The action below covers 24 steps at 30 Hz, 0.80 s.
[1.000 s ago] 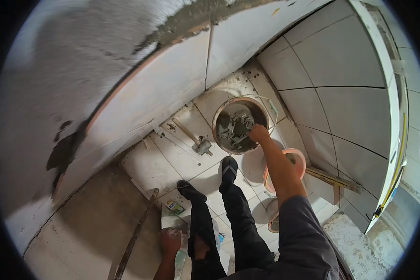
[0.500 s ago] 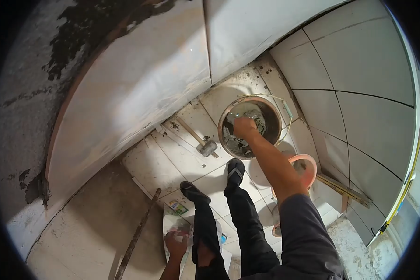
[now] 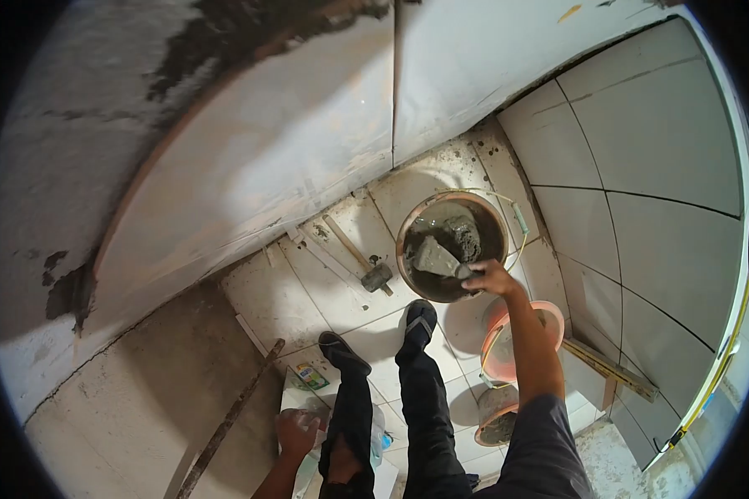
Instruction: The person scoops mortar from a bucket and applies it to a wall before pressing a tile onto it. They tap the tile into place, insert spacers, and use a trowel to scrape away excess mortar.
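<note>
My right hand (image 3: 493, 279) is closed round the handle of a trowel (image 3: 435, 256). Its broad grey blade, coated with mortar, lies inside the bucket (image 3: 404, 249). A lump of wet grey mortar (image 3: 461, 236) sits beside the blade. At the bottom left, my left hand (image 3: 298, 432) is half closed by my left leg, against something pale that I cannot make out. A tile (image 3: 295, 391) with a green and yellow packet (image 3: 311, 376) on it lies just above that hand.
On the tiled floor, a mallet (image 3: 376, 277) lies left of the bucket. An orange pail (image 3: 549, 312) and another bucket with mortar (image 3: 498, 416) stand under my right arm. A spirit level (image 3: 612, 368) rests by the right wall, and a long bar (image 3: 233, 416) leans at lower left.
My right hand has drawn back toward me from the middle of the bucket, and the trowel blade now shows. My left hand has shifted slightly left in view. The camera view has tilted a little.
</note>
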Motion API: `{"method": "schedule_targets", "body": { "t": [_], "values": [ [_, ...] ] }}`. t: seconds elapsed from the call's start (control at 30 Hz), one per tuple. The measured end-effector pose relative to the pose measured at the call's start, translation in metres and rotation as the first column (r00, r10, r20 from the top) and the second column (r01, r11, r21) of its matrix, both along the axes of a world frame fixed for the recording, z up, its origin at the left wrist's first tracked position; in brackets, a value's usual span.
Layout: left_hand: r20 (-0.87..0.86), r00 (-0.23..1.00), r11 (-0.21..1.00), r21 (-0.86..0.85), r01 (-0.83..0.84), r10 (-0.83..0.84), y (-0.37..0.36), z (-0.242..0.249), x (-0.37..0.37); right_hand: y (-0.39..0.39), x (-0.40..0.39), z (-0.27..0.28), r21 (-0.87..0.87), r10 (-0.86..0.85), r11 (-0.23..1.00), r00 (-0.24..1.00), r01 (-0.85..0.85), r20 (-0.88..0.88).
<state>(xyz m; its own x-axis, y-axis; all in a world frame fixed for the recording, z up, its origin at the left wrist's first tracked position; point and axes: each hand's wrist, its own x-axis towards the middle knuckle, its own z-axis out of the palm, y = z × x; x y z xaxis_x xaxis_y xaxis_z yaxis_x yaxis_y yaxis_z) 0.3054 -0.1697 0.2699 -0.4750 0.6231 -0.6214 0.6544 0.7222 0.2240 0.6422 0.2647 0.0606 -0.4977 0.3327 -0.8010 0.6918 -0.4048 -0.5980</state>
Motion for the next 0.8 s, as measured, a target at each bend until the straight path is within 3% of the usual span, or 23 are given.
{"method": "schedule_targets", "body": {
  "t": [0.07,0.1,0.17,0.2,0.37,0.43,0.5,0.53,0.57,0.63,0.7,0.8],
  "values": [
    [-0.014,1.0,0.999,0.046,0.007,-0.006,0.009,0.005,0.0,-0.015,0.01,0.02,-0.054,-0.114,0.993,0.985,0.107,-0.131],
    [-0.023,0.999,0.999,0.009,0.038,-0.038,0.019,0.011,0.001,-0.013,0.001,0.062,-0.132,-0.181,0.979,0.965,0.158,-0.189],
    [-0.06,0.997,0.999,0.0,0.05,-0.05,0.03,0.018,0.0,-0.02,-0.023,0.135,-0.11,-0.34,0.94,0.916,0.323,-0.215],
    [-0.036,0.998,0.999,-0.026,0.044,-0.045,0.032,0.021,0.0,-0.028,-0.03,0.151,-0.104,-0.369,0.929,0.877,0.354,-0.308],
    [0.016,0.999,0.998,-0.056,-0.032,0.033,0.032,0.034,-0.002,-0.049,-0.118,0.281,-0.195,-0.581,0.75,0.487,0.632,-0.652],
    [0.002,0.999,0.999,-0.023,-0.036,0.036,0.03,0.043,-0.004,-0.052,-0.161,0.318,-0.078,-0.56,0.663,0.424,0.744,-0.712],
    [-0.017,0.999,0.999,0.013,-0.043,0.043,0.024,0.048,-0.008,-0.054,-0.208,0.337,0.079,-0.532,0.475,0.357,0.876,-0.768],
    [-0.025,0.995,0.994,0.063,-0.093,0.095,0.016,0.047,-0.01,-0.052,-0.22,0.339,0.178,-0.468,0.499,0.436,0.848,-0.768],
    [-0.025,0.988,0.983,0.11,-0.146,0.15,0.01,0.046,-0.012,-0.049,-0.239,0.333,0.507,-0.32,0.299,0.586,0.808,-0.745],
    [-0.058,0.987,0.98,0.136,-0.143,0.152,0.004,0.052,-0.018,-0.041,-0.276,0.312,0.693,-0.253,0.007,0.672,0.721,-0.696],
    [0.057,0.992,0.992,0.04,-0.117,0.115,-0.006,0.057,-0.03,-0.031,-0.301,0.297,0.747,-0.194,-0.039,0.728,0.664,-0.658],
    [0.036,0.984,0.984,-0.043,-0.174,0.176,-0.035,0.048,-0.033,-0.026,-0.306,0.296,0.816,-0.137,-0.087,0.805,0.571,-0.578]
  ]
}}
